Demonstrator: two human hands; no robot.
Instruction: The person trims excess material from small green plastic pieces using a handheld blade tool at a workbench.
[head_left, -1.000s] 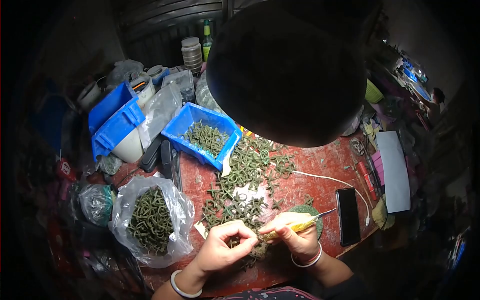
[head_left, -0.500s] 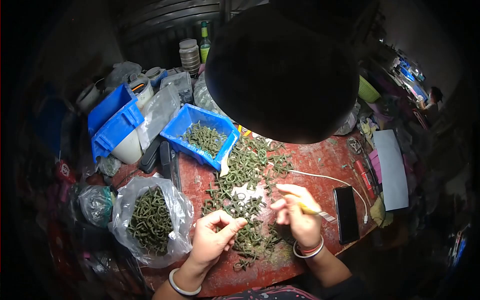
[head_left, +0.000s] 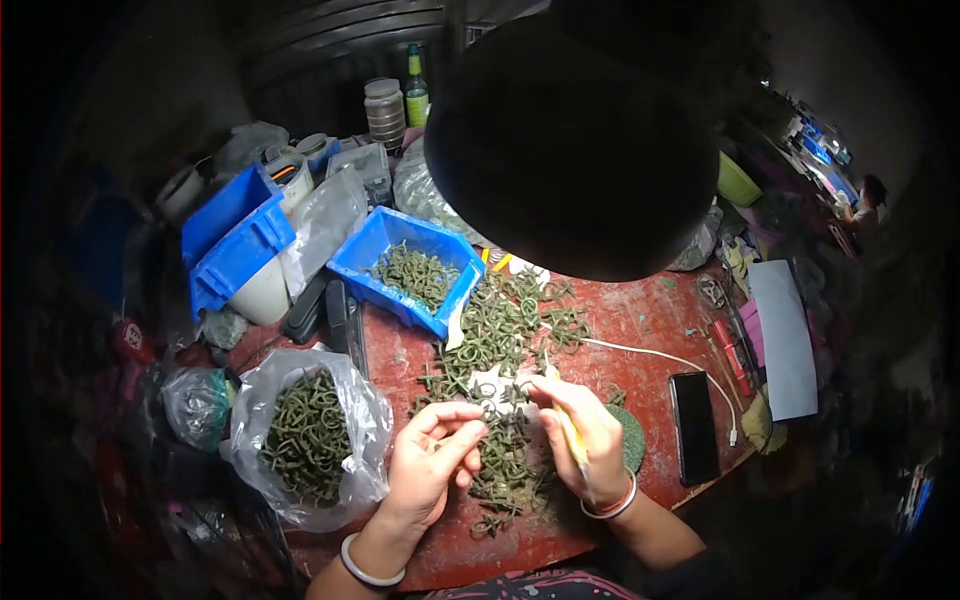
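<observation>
My left hand point(head_left: 437, 455) hovers over the near side of a pile of dark green, ring-like pieces point(head_left: 505, 330), thumb and fingers pinched together. Whatever lies in that pinch is too small or hidden to make out. Facing it, my right hand point(head_left: 585, 435) wraps round a slim yellow-handled tool point(head_left: 572, 435), its upper end pointing away from me; the kind of tool does not show. Left of my left hand, a clear plastic bag point(head_left: 370, 420) holds many more green pieces. Farther back, a blue bin point(head_left: 385, 290) contains a smaller heap of them.
A phone point(head_left: 694, 428) and a white cable point(head_left: 650, 350) lie on the red table point(head_left: 640, 310) at right. A round green pad point(head_left: 632, 440) sits beside my right wrist. A dark round shape point(head_left: 570, 150) blocks the upper middle. Another blue bin point(head_left: 235, 240) stands tilted at left.
My right hand has turned and moved closer to my left, swinging the yellow-handled tool more upright. The round green pad has come into view. My left hand stays nearly in place.
</observation>
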